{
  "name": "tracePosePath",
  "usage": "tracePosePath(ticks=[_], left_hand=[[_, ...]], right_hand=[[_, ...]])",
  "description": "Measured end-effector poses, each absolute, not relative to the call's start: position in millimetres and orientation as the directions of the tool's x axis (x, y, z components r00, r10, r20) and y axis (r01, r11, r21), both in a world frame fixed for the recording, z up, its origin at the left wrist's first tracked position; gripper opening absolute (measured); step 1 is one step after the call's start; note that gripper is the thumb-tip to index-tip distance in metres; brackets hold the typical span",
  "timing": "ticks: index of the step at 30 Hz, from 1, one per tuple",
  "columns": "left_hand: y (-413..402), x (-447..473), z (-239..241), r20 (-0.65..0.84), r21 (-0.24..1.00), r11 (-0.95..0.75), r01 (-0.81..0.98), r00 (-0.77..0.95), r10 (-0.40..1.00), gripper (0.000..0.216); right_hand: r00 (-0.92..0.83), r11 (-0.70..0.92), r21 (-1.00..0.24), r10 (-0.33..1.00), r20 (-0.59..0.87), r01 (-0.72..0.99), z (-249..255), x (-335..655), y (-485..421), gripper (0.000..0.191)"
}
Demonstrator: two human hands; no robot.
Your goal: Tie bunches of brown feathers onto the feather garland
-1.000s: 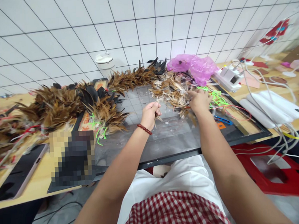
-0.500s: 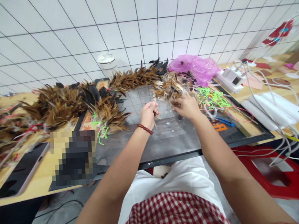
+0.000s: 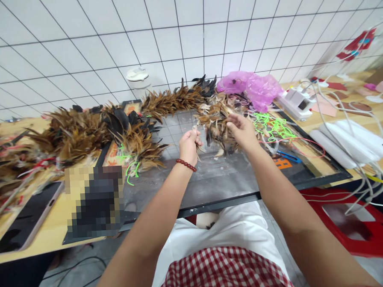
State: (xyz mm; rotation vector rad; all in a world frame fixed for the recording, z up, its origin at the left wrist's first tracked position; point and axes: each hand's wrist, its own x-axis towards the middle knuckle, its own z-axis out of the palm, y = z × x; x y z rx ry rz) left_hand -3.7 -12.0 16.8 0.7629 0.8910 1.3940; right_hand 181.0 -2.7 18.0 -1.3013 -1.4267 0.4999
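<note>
My left hand, with a dark red bead bracelet at the wrist, is closed around a few small feathers; their pale tips stick out above and below the fingers. Over the right side of a loose pile of brown and cream feathers is my right hand, thumb and fingers apart, with nothing visible held. Whether its fingertips touch the pile I cannot tell. The feathers lie on a dark, glossy board. Beyond it runs a thick brown feather strip, black-tipped at its right end.
More feather bunches lie left. Bright green cords, a blue cutter and a pink plastic bag are on the right. White devices with cables, a power strip, a phone and a lidded white cup stand around.
My right hand has lifted slightly up and to the right from the pile, its fingers opening. More feathers show where it was. My left hand keeps its hold, almost unmoved.
</note>
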Motion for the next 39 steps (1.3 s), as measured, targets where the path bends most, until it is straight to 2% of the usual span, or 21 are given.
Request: tracePosePath(ticks=[2,4,9,14,20,22,26,31,33,35,37,39], left_hand=[[-11.9,-3.7,16.9,-0.065,0.866,0.036,-0.499,-0.042,0.997,0.021],[-11.2,-4.0,16.7,-0.061,0.861,0.02,-0.508,-0.064,0.996,0.021],[-6.7,-5.7,15.3,-0.034,0.838,-0.064,-0.541,-0.17,0.985,0.023],[-3.9,-7.0,15.8,-0.023,0.815,-0.11,-0.569,-0.222,0.975,0.024],[-6.1,-5.7,17.5,-0.036,0.828,-0.094,-0.553,-0.22,0.975,0.025],[-6.0,-5.8,17.2,-0.039,0.833,-0.092,-0.546,-0.225,0.974,0.025],[-4.4,-6.7,14.3,-0.021,0.848,-0.1,-0.521,-0.221,0.975,0.025],[-7.6,-3.1,12.2,0.08,0.918,-0.107,-0.381,-0.088,0.993,0.025],[-11.3,-0.6,13.6,0.151,0.933,-0.142,-0.331,0.001,0.989,0.027],[-14.7,1.1,15.7,0.192,0.936,-0.158,-0.315,0.08,0.978,0.027],[-16.6,1.5,17.5,0.166,0.934,-0.113,-0.34,0.132,0.977,0.025],[-16.5,0.7,18.2,0.087,0.926,-0.028,-0.376,0.14,0.986,0.022]], right_hand=[[0.209,0.317,-0.69,0.799,0.564,0.651,19.9,183.3,-5.6,0.033],[0.121,0.321,-0.54,0.767,0.63,0.778,22.5,183.2,-9.6,0.026],[-0.237,0.487,-0.382,0.807,0.542,0.785,24.7,173.8,-17.4,0.016],[-0.316,0.484,-0.3,0.826,0.467,0.822,23.3,163.0,-21.8,0.018],[-0.295,0.407,-0.329,0.893,0.34,0.852,18.7,148.5,-25.1,0.013],[-0.231,0.376,-0.426,0.907,0.353,0.823,17.5,149.9,-22.1,0.013],[-0.029,0.324,-0.689,0.915,0.403,0.648,18.6,159.5,-14.4,0.018],[0.054,0.34,-0.784,0.903,0.427,0.52,19.5,163.6,-12.4,0.02],[0.04,0.352,-0.79,0.903,0.428,0.501,20.1,160.6,-15.0,0.021],[-0.056,0.374,-0.806,0.917,0.394,0.459,21.2,156.2,-18.4,0.022],[-0.172,0.376,-0.844,0.926,0.335,0.382,22.6,151.9,-21.0,0.023],[-0.151,0.317,-0.9,0.947,0.284,0.299,23.8,149.6,-21.1,0.022]])
